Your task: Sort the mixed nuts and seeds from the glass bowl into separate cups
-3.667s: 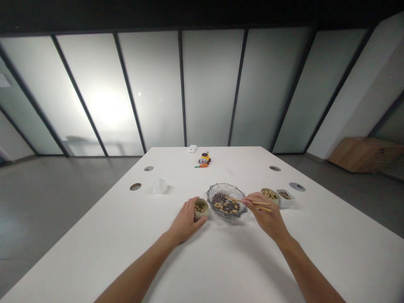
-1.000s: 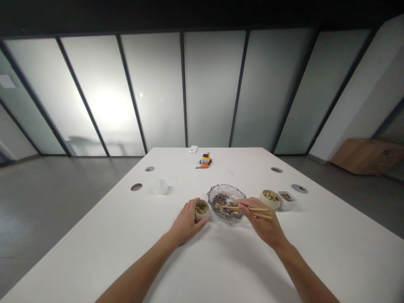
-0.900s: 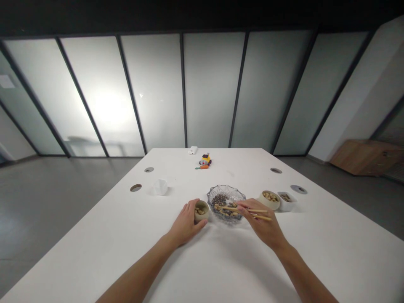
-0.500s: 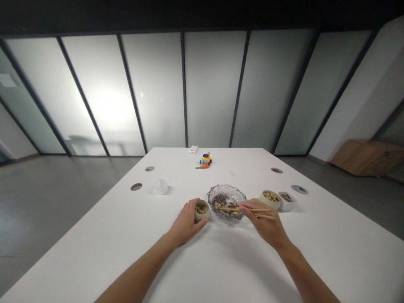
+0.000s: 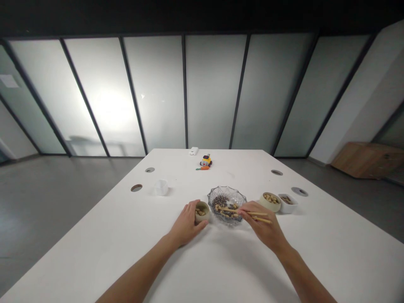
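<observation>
My left hand [image 5: 187, 223] curls around the left side of a small beige bowl [image 5: 206, 215] that has several peanuts [image 5: 200, 211] in it. To its right stands a clear glass bowl [image 5: 229, 189] with a scalloped rim. Dark seeds or beans [image 5: 221, 200] and several peanuts lie inside the glass bowl. In my right hand [image 5: 263, 225] is a pair of wooden chopsticks [image 5: 252, 213], tips down among the peanuts in the glass bowl. Whether the tips pinch a peanut is too small to tell.
Behind my right hand, a beige bowl of peanuts [image 5: 267, 206] sits against a white container [image 5: 292, 208] holding brownish pieces. A translucent cup [image 5: 161, 187] stands at left. Farther back lie a toy vehicle [image 5: 206, 160], a toy carrot [image 5: 203, 168] and a white object [image 5: 193, 151]. The white table [image 5: 126, 235] has round holes.
My right hand and the chopsticks have shifted slightly left within the glass bowl. The left hand stays on the beige bowl. The whole view has shifted a little.
</observation>
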